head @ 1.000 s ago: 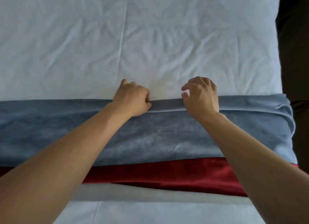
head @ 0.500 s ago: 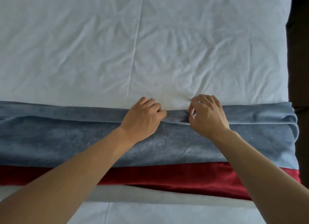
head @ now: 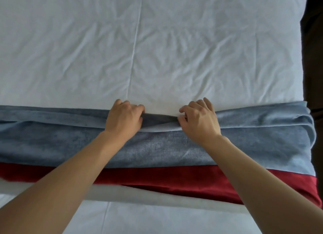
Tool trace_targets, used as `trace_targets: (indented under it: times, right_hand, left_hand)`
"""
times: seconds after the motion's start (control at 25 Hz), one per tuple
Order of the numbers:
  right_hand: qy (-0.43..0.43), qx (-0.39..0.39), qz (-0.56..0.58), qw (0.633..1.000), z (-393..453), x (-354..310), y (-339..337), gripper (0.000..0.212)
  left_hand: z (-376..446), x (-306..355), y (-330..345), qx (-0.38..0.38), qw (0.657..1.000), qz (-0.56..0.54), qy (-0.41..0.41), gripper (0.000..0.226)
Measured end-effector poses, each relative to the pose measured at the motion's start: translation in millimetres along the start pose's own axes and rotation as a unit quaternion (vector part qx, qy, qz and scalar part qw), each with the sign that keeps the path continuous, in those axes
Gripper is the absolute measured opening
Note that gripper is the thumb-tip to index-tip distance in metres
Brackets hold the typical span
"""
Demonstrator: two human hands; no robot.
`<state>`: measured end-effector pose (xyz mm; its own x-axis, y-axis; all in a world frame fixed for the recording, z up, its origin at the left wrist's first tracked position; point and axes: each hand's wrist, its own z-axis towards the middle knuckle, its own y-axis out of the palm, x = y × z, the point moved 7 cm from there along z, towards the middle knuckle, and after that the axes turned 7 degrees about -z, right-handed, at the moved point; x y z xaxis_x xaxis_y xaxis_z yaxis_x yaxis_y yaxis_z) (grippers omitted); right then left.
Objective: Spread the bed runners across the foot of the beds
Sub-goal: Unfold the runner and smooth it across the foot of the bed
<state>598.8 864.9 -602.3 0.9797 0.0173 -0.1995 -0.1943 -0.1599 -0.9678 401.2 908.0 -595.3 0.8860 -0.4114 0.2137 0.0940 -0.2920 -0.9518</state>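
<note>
Since a second ago our hands have pinched up the far top fold of the blue runner point(head: 157, 146), which lies across the white sheet point(head: 157, 50). Left hand point(head: 125, 118) and right hand point(head: 199, 119) are both clamped on that fold; we should draw it evenly away from the red runner point(head: 192, 179), keeping the edge straight.

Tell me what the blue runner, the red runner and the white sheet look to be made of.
Blue bed runner: likely velvet or chenille; matte, mottled nap.
Red bed runner: possibly satin or velvet; smooth sheen.
White bed sheet: probably woven cotton; matte, finely creased.
</note>
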Motion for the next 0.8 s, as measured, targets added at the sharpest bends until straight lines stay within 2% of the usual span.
trace_targets:
  times: [0.12,0.28,0.44,0.64,0.72,0.8]
  right_hand:
    - [-0.002,-0.03,-0.02,0.999,4.9,-9.5,9.1,0.021]
    - [0.04,-0.004,-0.031,0.999,17.5,-8.3,4.0,0.025]
    - [0.089,-0.013,-0.037,0.995,51.1,-1.4,-6.9,0.028]
    - [0.154,0.028,-0.002,0.988,96.3,17.9,-26.5,0.026]
    - [0.154,0.036,-0.018,0.987,107.5,13.5,-24.2,0.024]
    - [0.128,0.03,-0.023,0.991,111.8,0.0,-14.4,0.021]
  left_hand:
    - [2.7,-15.0,-5.4,0.018,1.0,-0.002,-0.002,0.007]
    - [16.3,-29.6,-14.7,0.06,0.997,-0.041,0.014,0.01]
    - [56.7,-39.3,-24.2,0.062,0.996,-0.052,0.037,0.016]
    - [120.4,-54.0,-46.1,0.079,0.995,-0.049,0.032,0.018]
    - [127.5,-53.9,-45.2,0.084,0.994,-0.061,0.023,0.018]
    - [119.0,-57.9,-34.3,0.055,0.996,-0.069,0.023,0.016]
